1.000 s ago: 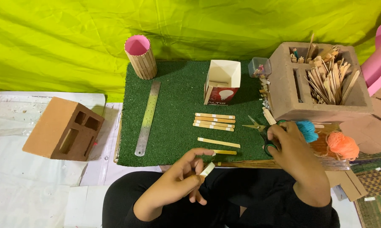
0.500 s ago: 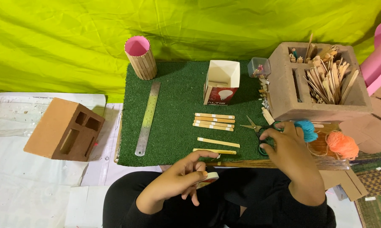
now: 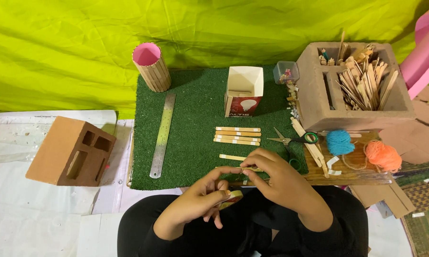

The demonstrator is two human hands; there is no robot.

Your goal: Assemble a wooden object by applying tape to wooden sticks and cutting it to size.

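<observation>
Both hands are held together at the near edge of the green turf mat [image 3: 195, 123], just above the lap. A small roll of tape [image 3: 231, 198] is gripped in the left hand [image 3: 195, 204], w/ fingers curled shut around it; thumb & forefinger are stretched fwd to meet the right hand. The right hand [image 3: 276, 178] is closed in a pinch w/ fingertips [image 3: 247, 164] pressed on a flat wooden stick [image 3: 253, 169] lying at the mat's front edge. Whether a tape end is caught in that pinch cannot be told.

Just beyond the hands another single stick [image 3: 232, 157] is laid on the mat, & farther up a row of four sticks [image 3: 237, 135] is set side by side. Behind those a small open carton [image 3: 243, 90] is stood upright. A steel ruler [image 3: 162, 135] is laid lengthwise on the mat's left part, w/ a stick-clad pink cup [image 3: 151, 66] at the far left corner. Scissors [image 3: 293, 140] w/ green handles are seen right of the sticks, near a blue yarn ball [image 3: 339, 142] & an orange yarn ball [image 3: 383, 156] on a wooden board [image 3: 357, 173]. A hollow brick full of sticks [image 3: 355, 85] is placed at far right; another brick [image 3: 71, 151] is lying off the mat, left.
</observation>
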